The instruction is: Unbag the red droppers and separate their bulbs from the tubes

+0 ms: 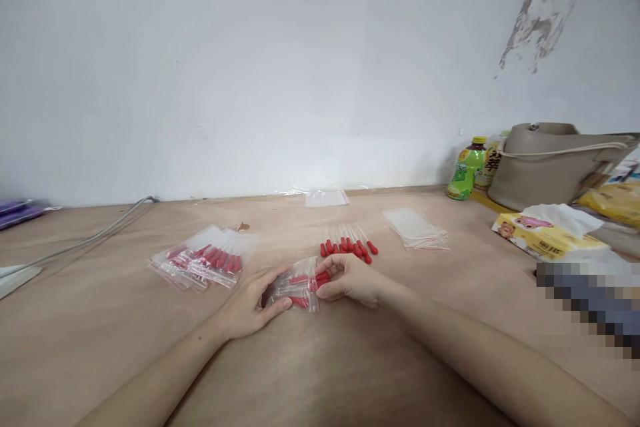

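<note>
So the left hand [249,302] had its thumb and fingers around the left end of a clear bag [295,290], low over the near-middle of the desk [310,373]. The right hand [350,279] was pinching red ends [323,279] at the bag's right edge, where the mouth strip was. More red pieces showed through the plastic, but I couldn't tell how many.

Off to the left sat a fanned, overlapping pile of filled bags [207,259], red ends showing in those too. Just past the right hand was a loose bunch of red-ended droppers [345,247], thin clear stems pointing away. Right of that, a stack of flat bags [415,228]. Way over right, a yellow tissue box [545,240].

Farther back, a single flat bag [327,198] lay near the wall [280,67], with a green bottle [465,170] and a beige handbag [535,173] standing over on the right.
</note>
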Demonstrator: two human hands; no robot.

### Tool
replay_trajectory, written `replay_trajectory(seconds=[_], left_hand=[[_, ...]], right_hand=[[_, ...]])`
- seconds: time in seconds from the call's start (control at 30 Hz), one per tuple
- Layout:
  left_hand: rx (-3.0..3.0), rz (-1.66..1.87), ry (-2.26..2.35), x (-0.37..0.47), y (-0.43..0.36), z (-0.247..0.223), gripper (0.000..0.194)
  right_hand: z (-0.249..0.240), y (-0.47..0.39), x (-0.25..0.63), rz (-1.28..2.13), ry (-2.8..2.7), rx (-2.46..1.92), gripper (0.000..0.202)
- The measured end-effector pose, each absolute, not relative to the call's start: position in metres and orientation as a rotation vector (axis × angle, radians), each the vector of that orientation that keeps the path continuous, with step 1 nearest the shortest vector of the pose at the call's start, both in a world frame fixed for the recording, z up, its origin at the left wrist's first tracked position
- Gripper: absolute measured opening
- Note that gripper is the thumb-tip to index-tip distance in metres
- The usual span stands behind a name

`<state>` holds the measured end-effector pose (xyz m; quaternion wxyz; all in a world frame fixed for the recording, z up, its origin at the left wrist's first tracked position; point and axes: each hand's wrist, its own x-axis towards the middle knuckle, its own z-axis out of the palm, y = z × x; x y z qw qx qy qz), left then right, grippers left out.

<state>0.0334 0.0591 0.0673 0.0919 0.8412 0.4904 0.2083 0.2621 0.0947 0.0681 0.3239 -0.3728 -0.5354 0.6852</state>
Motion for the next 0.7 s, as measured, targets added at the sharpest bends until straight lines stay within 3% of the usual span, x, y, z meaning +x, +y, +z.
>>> replay_trajectory(seconds=[0.13, 0.27, 0.47, 0.57, 0.7], left_hand=[[2.531, 0.644, 1.440, 0.030, 0.060, 0.065, 0.054], [2.568, 0.595, 1.412, 0.027, 0.061, 0.064, 0.054], [2.540, 0.468, 1.337, 0.025, 0.058, 0.076, 0.062], [2.392, 0.420, 1.357, 0.027, 0.058, 0.086, 0.055], [2.095, 0.701, 1.407, 0.036, 0.075, 0.090, 0.045]], right_hand=[[0.084, 0.102, 0.276, 1.801, -1.459, -1.013, 0.032], [0.106, 0.111, 0.294, 1.588, -1.620, -0.986, 0.024], [0.119, 0.128, 0.316, 1.311, -1.421, -1.015, 0.025], [0.116, 0.134, 0.313, 1.139, -1.367, -0.949, 0.027], [0.106, 0.143, 0.292, 0.794, -1.566, -0.853, 0.028]])
